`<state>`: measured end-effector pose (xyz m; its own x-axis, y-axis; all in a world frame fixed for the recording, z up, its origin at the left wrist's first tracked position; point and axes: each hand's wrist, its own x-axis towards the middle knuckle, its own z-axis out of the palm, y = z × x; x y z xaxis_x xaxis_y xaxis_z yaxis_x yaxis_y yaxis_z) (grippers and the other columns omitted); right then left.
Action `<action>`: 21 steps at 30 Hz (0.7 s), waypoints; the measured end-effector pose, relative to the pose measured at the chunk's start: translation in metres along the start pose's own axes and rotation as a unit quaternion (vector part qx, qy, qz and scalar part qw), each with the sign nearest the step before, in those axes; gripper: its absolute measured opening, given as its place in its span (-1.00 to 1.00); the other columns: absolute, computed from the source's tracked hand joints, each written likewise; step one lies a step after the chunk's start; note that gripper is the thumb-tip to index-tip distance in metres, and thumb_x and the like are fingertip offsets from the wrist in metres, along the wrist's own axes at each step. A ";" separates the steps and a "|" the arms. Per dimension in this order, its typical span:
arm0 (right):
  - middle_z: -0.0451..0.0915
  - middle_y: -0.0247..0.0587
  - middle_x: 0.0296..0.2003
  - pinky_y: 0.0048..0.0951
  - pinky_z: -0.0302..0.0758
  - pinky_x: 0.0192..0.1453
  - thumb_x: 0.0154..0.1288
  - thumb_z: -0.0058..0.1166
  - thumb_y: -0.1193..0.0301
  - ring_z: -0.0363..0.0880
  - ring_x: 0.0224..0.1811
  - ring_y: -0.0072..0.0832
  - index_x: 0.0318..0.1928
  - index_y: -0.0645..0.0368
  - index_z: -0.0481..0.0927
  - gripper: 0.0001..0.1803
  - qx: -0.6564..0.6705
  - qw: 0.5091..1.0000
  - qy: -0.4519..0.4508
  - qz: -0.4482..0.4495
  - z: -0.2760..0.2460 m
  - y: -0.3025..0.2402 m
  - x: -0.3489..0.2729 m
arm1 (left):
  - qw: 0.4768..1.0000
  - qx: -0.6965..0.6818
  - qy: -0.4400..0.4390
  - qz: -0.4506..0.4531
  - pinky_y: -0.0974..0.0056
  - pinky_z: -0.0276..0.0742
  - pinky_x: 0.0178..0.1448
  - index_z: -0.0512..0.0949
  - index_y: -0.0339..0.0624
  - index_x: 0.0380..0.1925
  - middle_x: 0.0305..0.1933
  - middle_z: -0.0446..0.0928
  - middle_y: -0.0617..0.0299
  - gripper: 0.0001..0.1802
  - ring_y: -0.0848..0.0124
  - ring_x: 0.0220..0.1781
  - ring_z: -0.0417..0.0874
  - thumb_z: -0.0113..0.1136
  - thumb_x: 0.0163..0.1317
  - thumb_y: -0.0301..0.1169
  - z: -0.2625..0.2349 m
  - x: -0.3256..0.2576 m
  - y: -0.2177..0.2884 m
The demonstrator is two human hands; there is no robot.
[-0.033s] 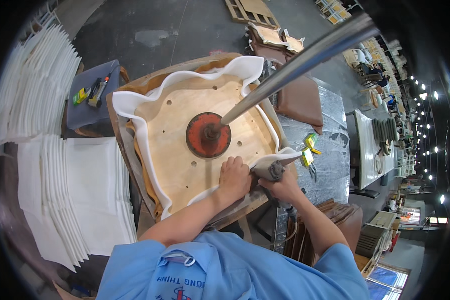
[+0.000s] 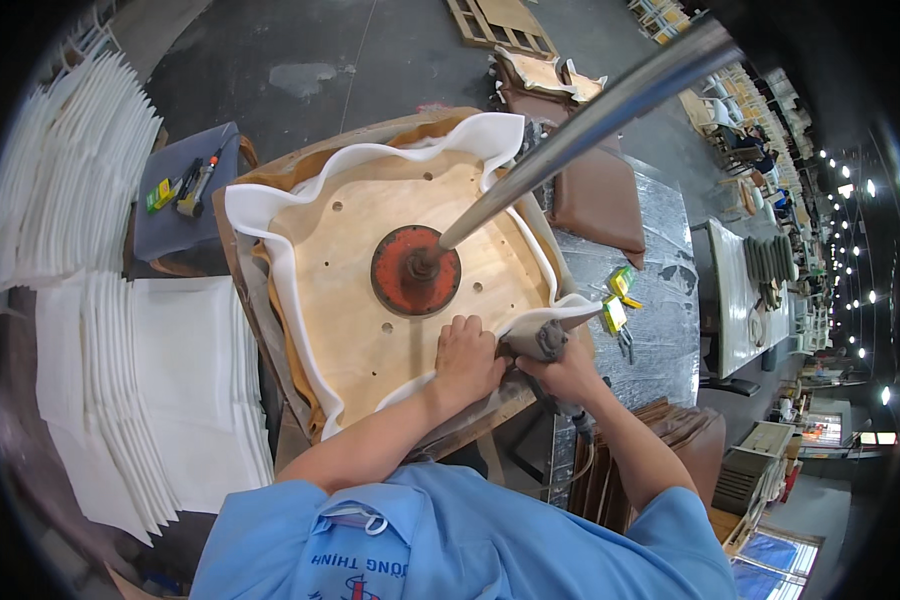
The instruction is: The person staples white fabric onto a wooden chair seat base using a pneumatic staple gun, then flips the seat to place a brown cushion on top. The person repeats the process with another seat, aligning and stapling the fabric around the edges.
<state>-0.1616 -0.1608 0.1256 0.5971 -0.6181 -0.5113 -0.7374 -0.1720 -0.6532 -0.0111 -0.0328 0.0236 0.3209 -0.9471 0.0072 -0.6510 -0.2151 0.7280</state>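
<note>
A plywood seat panel lies underside up, pressed down by a round red clamp plate on a slanting metal rod. White foam curls up all round the panel, with a brown cover showing outside it. My left hand sits on the near edge, fingers curled over the foam onto the wood; what lies under the palm is hidden. Just right of it, my right hand is wrapped round an air staple gun, its nose at the near-right edge close to my left thumb.
Stacks of white foam sheets stand at left, beside a grey padded seat bearing tools and a small box. To the right, a plastic-covered table holds a brown cushion and yellow-green boxes. Brown covers are piled near my right elbow.
</note>
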 end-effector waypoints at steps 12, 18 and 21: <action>0.77 -0.34 -0.29 -0.38 0.62 -0.35 0.43 0.56 0.35 0.65 -0.46 -0.59 0.23 0.22 0.75 -0.56 0.063 0.995 -0.047 0.062 -0.004 0.000 -0.005 | 0.998 -0.016 0.046 -0.032 -0.12 0.37 0.31 0.76 -0.21 -0.23 0.05 0.57 0.03 -0.81 0.01 0.25 0.49 0.43 0.31 -0.31 0.012 0.004 0.000; 0.72 -0.35 -0.39 -0.40 0.52 -0.44 0.44 0.52 0.42 0.60 -0.53 -0.58 0.16 0.25 0.77 -0.64 0.018 1.000 -0.017 0.000 0.004 -0.015 0.003 | 0.999 -0.017 0.039 -0.031 -0.09 0.40 0.32 0.78 -0.21 -0.23 0.06 0.59 0.03 -0.82 0.01 0.27 0.51 0.43 0.29 -0.33 0.010 0.004 -0.002; 0.72 -0.34 -0.39 -0.39 0.52 -0.44 0.44 0.52 0.42 0.60 -0.53 -0.58 0.16 0.25 0.77 -0.64 0.019 1.000 -0.015 -0.013 0.003 -0.008 0.004 | 1.000 -0.006 0.024 -0.002 -0.09 0.40 0.31 0.78 -0.19 -0.25 0.05 0.59 0.04 -0.82 0.01 0.24 0.51 0.47 0.27 -0.32 0.004 -0.003 -0.006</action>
<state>-0.1524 -0.1591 0.1272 0.6258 -0.5902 -0.5100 -0.7090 -0.1579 -0.6874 -0.0109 -0.0296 0.0169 0.3567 -0.9334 0.0376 -0.6410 -0.2153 0.7367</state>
